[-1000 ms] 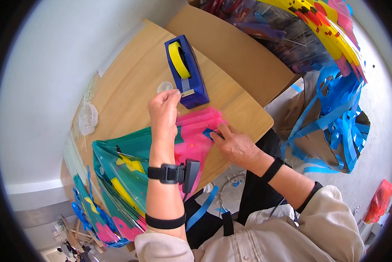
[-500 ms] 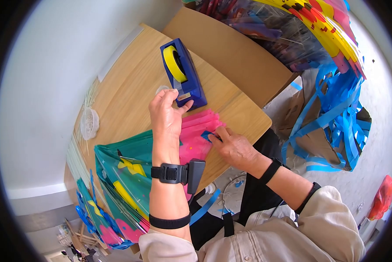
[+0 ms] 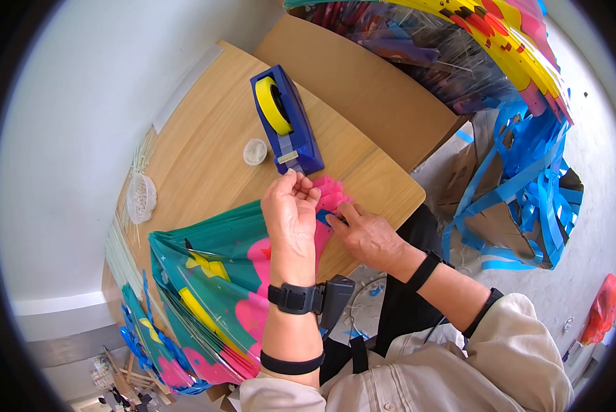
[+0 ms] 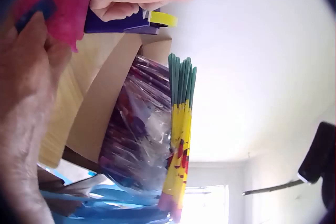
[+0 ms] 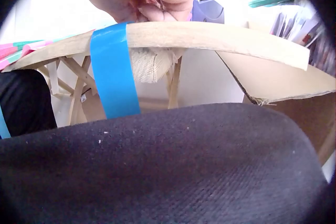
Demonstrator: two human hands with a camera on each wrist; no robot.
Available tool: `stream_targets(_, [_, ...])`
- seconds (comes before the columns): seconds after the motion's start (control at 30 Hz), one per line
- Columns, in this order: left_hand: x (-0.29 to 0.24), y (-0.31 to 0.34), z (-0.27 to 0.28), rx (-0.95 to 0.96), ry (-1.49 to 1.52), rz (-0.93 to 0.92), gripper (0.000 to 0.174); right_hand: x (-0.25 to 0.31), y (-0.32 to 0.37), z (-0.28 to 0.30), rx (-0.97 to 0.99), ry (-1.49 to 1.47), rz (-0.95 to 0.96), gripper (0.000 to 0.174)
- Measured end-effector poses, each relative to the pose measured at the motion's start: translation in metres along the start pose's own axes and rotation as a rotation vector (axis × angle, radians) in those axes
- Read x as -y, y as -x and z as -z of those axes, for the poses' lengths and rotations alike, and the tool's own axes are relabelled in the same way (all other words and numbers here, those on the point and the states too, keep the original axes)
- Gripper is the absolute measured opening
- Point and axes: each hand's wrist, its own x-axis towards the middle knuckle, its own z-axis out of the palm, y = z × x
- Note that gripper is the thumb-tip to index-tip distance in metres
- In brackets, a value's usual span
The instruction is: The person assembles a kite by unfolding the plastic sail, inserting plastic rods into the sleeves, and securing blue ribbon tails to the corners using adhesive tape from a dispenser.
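In the head view my left hand (image 3: 291,209) is at the front end of the blue tape dispenser (image 3: 301,130), thumb and fingers pinching the end of the clear tape (image 3: 295,165) below the cutter. A yellow-rimmed roll (image 3: 272,106) sits in the dispenser. My right hand (image 3: 370,235) pinches a blue strip (image 3: 323,217) against the pink end of a stack of thin printed sheets (image 3: 215,233), green, pink and yellow. In the right wrist view, blue strip (image 5: 115,71) hangs over the table edge, below the fingers.
A small white cup (image 3: 255,152) stands left of the dispenser on the wooden table (image 3: 198,137). Beyond the table is a large cardboard box (image 3: 363,89) with wrapped bundles. Blue strips (image 3: 528,178) spill from a carton at right. Thin pale sticks (image 3: 119,240) line the table's left edge.
My left hand has moved from beside the cutter down and right, to the dispenser's front end near the pink sheets. The white cup has come into full view. My right hand keeps its place.
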Motion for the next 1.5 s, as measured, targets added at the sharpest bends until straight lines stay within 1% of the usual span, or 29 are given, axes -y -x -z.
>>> stream_targets(0.03, [0.001, -0.005, 0.003, 0.000, -0.001, -0.001, 0.009, 0.000, 0.000, 0.000, 0.006, -0.004, -0.003, 0.043])
stream_targets(0.1, [0.003, -0.011, 0.006, 0.089, 0.144, 0.100, 0.011, 0.001, 0.000, 0.001, 0.013, -0.009, -0.008, 0.044])
stream_targets(0.13, [0.003, -0.013, 0.004, 0.088, 0.144, 0.101, 0.011, 0.002, 0.000, 0.003, 0.009, 0.006, -0.009, 0.040])
stream_targets(0.17, [0.002, -0.015, 0.003, 0.101, 0.197, 0.167, 0.010, 0.003, 0.000, 0.003, 0.006, 0.020, -0.009, 0.036])
stream_targets(0.2, [0.001, -0.016, 0.002, 0.114, 0.250, 0.233, 0.009, 0.003, 0.001, 0.003, 0.008, 0.017, -0.009, 0.036])
stream_targets(0.33, [-0.010, -0.021, 0.002, 0.121, 0.185, 0.273, 0.007, 0.001, 0.000, 0.003, 0.005, 0.005, 0.009, 0.036])
stream_targets(0.4, [-0.018, -0.022, 0.004, 0.097, 0.096, 0.332, 0.006, 0.001, 0.000, 0.003, 0.003, 0.009, 0.019, 0.036])
stream_targets(0.5, [-0.024, -0.025, 0.002, 0.091, 0.006, 0.344, 0.006, 0.002, 0.001, 0.001, 0.006, 0.012, 0.023, 0.037])
stream_targets(0.63, [-0.027, -0.025, 0.001, 0.105, -0.018, 0.334, 0.006, 0.002, 0.001, 0.002, 0.013, 0.021, 0.011, 0.038])
stream_targets(0.8, [-0.023, -0.024, -0.005, 0.037, 0.045, 0.344, 0.005, 0.002, 0.002, 0.000, -0.003, 0.027, 0.017, 0.038])
stream_targets(0.87, [-0.022, -0.024, -0.004, 0.060, 0.089, 0.350, 0.005, 0.002, 0.002, -0.001, -0.018, 0.024, 0.029, 0.037])
stream_targets(0.9, [-0.018, -0.026, -0.001, 0.082, 0.135, 0.360, 0.005, 0.001, 0.003, -0.002, -0.022, 0.023, 0.033, 0.037])
stream_targets(0.97, [0.008, -0.036, 0.020, 0.146, 0.019, 0.355, 0.006, 0.001, 0.004, -0.005, -0.039, 0.024, 0.023, 0.037])
stream_targets(1.0, [0.021, -0.039, 0.029, 0.104, 0.047, 0.432, 0.007, 0.001, 0.002, -0.004, -0.043, 0.028, 0.025, 0.037])
stream_targets(1.03, [0.027, -0.020, 0.021, 0.041, -0.018, 0.349, 0.006, 0.001, 0.001, -0.002, 0.029, 0.042, -0.002, 0.037])
stream_targets(1.07, [0.027, -0.009, 0.023, 0.163, -0.086, 0.272, 0.005, 0.001, 0.003, -0.002, 0.105, 0.051, -0.038, 0.037])
stream_targets(1.1, [0.024, -0.003, 0.026, 0.281, -0.152, 0.197, 0.004, -0.001, 0.005, -0.005, 0.109, 0.051, -0.052, 0.037])
stream_targets(1.17, [-0.001, 0.014, 0.017, 0.350, -0.557, -0.039, 0.007, -0.004, 0.007, -0.013, -0.057, 0.038, 0.050, 0.037])
stream_targets(1.2, [-0.017, 0.010, 0.021, 0.481, -0.733, -0.088, 0.009, -0.003, 0.006, -0.011, -0.057, 0.036, 0.048, 0.037])
stream_targets(1.23, [-0.028, 0.011, 0.017, 0.481, -0.735, -0.088, 0.009, -0.001, 0.006, -0.007, -0.047, 0.035, 0.040, 0.037])
stream_targets(1.3, [-0.043, 0.013, 0.010, 0.669, -1.583, -0.411, 0.010, 0.000, 0.005, -0.005, -0.036, 0.032, 0.035, 0.037])
stream_targets(1.33, [-0.042, 0.008, 0.013, 0.721, -1.635, -0.403, 0.009, -0.001, 0.004, -0.006, -0.023, 0.027, 0.027, 0.038])
stream_targets(1.37, [-0.041, 0.003, 0.012, 0.722, -1.635, -0.403, 0.009, -0.001, 0.005, -0.007, -0.010, 0.023, 0.015, 0.039])
stream_targets(1.43, [-0.038, -0.005, 0.006, 0.845, -1.921, -0.365, 0.010, -0.002, 0.005, -0.007, -0.019, 0.046, 0.021, 0.040])
stream_targets(1.5, [-0.033, -0.008, 0.002, 0.841, -1.977, -0.377, 0.010, -0.002, 0.007, -0.008, -0.024, 0.068, 0.021, 0.040])
